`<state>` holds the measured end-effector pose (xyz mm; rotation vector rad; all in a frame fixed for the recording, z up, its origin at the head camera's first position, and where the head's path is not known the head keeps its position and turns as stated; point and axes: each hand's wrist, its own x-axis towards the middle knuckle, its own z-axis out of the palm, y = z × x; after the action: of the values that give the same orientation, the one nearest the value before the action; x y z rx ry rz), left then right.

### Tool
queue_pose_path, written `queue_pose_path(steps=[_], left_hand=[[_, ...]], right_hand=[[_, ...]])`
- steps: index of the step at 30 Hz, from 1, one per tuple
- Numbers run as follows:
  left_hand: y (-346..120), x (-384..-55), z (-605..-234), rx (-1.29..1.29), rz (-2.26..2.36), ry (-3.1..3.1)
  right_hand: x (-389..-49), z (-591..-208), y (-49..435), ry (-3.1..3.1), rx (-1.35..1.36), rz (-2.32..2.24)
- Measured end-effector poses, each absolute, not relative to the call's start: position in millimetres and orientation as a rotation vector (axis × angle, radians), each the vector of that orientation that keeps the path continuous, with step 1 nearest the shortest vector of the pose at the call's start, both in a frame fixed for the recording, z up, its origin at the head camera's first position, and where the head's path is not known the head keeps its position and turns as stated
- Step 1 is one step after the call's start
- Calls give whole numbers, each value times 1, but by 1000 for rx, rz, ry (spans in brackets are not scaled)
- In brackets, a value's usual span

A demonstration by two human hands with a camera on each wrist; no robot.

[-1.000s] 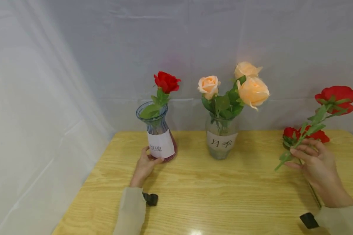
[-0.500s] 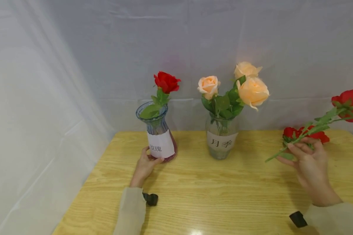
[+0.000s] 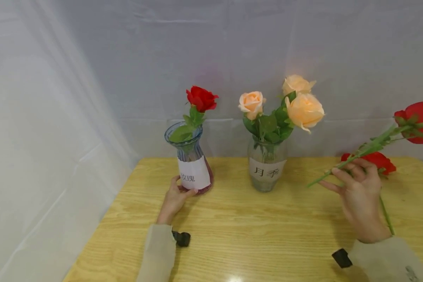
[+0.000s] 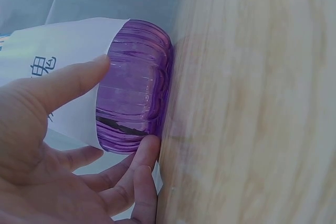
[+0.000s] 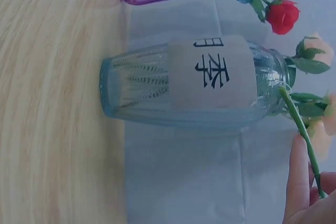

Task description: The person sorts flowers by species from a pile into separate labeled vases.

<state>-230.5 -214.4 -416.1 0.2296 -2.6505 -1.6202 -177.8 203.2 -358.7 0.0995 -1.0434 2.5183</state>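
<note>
Right grip (image 3: 360, 199) pinching red flower (image 3: 380, 141), moved nearer clear vase (image 3: 267, 166) from right; flower in neither vase yet. Left grip (image 3: 176, 197) unchanged, holding purple vase (image 3: 194, 168) left of clear vase.

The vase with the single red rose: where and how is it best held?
Probably low on the vase, from the near left, where the left hand grips: its broad base stands on the table, and holding there stays clear of the flared rim and red rose.

A wood-grained table (image 3: 239, 231) bears a blue-and-purple vase (image 3: 192, 153); a clear vase (image 3: 266, 152); red blooms (image 3: 380, 161) lying farther right.
</note>
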Motion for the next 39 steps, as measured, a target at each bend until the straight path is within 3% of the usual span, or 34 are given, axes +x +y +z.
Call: queue_pose_path(steps=[16,39], left_hand=[[-215,-231,-418,216,-1605,-2654],[-215,-231,-418,204,-1569,-2656]], right_hand=[[-183,-338,161,-959,-29,2486],[-187,-326,111,-851,191,2434]])
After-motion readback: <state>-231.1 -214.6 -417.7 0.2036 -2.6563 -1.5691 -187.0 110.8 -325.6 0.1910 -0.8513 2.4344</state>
